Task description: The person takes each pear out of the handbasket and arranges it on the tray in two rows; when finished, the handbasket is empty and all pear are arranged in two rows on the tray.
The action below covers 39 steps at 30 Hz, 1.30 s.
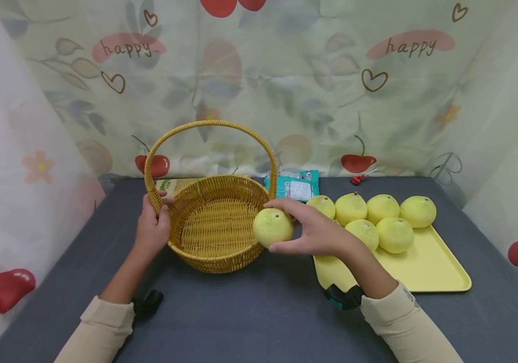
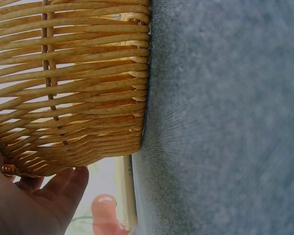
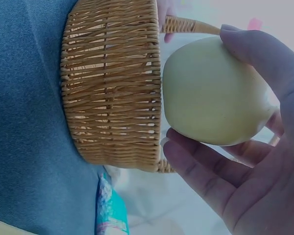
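A golden wicker basket (image 1: 222, 267) with a tall arched handle (image 1: 211, 122) stands upright, its woven floor bare. My left hand (image 1: 152, 229) grips the left foot of the handle at the rim. In the left wrist view, the fingers (image 2: 71, 191) of that hand lie against the basket's woven side (image 2: 88, 93). My right hand (image 1: 315, 229) holds a pale yellow-green pomelo (image 1: 271, 228) between thumb and fingers at the basket's right rim. From the right wrist, the pomelo (image 3: 210, 93) appears right beside the rim, overlapping part of the handle.
To the right, a yellow tray (image 1: 436, 262) bears several more pomelos (image 1: 395, 235). Behind the basket lie a teal packet (image 1: 306, 186) and a tan packet (image 1: 168, 186). A red-wrapped lollipop (image 1: 358, 179) is near the back edge of the dark table (image 1: 250, 322), before a printed curtain.
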Tool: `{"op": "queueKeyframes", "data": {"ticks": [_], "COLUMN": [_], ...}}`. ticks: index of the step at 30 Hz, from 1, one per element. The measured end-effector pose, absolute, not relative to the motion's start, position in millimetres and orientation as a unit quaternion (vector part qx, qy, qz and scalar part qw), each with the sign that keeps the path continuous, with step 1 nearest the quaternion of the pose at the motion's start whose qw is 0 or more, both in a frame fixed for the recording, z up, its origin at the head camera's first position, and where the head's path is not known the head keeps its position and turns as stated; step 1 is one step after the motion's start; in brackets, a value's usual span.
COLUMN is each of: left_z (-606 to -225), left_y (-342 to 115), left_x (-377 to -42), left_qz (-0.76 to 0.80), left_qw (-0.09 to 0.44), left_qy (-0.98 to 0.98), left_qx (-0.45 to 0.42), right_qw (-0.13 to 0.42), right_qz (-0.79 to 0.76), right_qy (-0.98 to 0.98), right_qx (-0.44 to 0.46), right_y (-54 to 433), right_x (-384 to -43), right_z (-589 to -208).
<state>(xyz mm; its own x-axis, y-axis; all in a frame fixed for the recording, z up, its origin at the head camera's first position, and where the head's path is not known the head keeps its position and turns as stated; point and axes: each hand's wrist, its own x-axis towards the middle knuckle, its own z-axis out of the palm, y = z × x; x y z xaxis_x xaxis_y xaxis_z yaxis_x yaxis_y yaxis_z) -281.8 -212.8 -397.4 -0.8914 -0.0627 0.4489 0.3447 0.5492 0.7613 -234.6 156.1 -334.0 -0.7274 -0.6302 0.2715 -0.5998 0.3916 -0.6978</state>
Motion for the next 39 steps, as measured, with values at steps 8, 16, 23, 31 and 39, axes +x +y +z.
{"op": "queueKeyframes", "data": {"ticks": [8, 16, 23, 31, 39], "left_z": [-399, -397, -398, -397, -397], "left_y": [-215, -215, -213, -212, -213], "left_x": [-281, -282, -283, -283, -282], "left_qz": [-0.472, -0.469, -0.47, -0.474, -0.47], "left_qw": [0.22, 0.219, 0.214, 0.211, 0.214], "left_qy": [-0.85, -0.852, -0.853, -0.85, -0.852], "left_qx": [-0.078, -0.079, -0.081, -0.086, -0.082], "right_qw": [0.019, 0.017, 0.012, 0.014, 0.02], "right_qz": [-0.405, -0.407, -0.393, -0.397, -0.387], "right_qy": [0.839, 0.841, 0.862, 0.87, 0.882], "right_qx": [-0.362, -0.357, -0.32, -0.291, -0.268], "right_y": [160, 169, 190, 212, 226], "right_x": [-236, -238, -234, -235, -238], "right_z": [-334, -331, -330, -328, -324]}}
